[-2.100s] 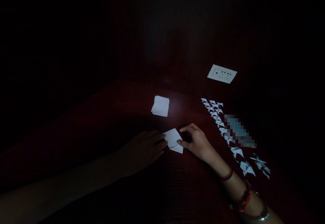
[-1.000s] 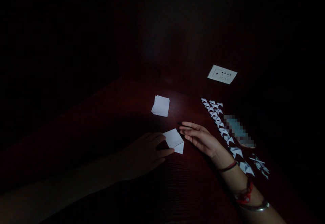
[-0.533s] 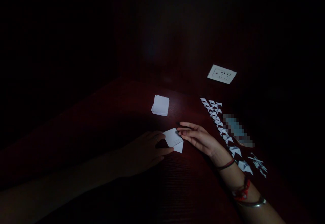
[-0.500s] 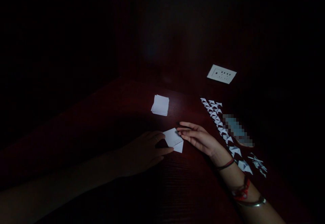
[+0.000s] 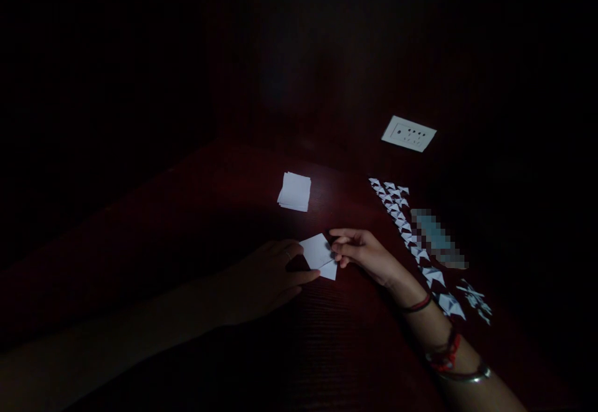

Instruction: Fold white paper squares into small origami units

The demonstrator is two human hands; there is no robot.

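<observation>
A small white sheet of paper (image 5: pixel 316 250) lies on the dark red table, folded so that a lower flap shows under a slanting edge. My left hand (image 5: pixel 273 275), in deep shadow, grips its left side, the index fingertip and thumb pressing on the paper. At the right corner my right hand (image 5: pixel 367 256) has thumb and fingers closed together on the paper's edge. A neat stack of white square papers (image 5: pixel 295 192) lies just beyond both hands.
Rows of folded white paper pieces (image 5: pixel 398 219) run along the right side. Beside them are a blurred-out blue patch (image 5: pixel 436 234) and a small heap of white scraps (image 5: pixel 475 300). A white socket plate (image 5: pixel 408 134) is on the wall behind.
The fingers of my right hand, stretched and spread before, have curled in and closed at the paper's right corner. My left hand stays in place.
</observation>
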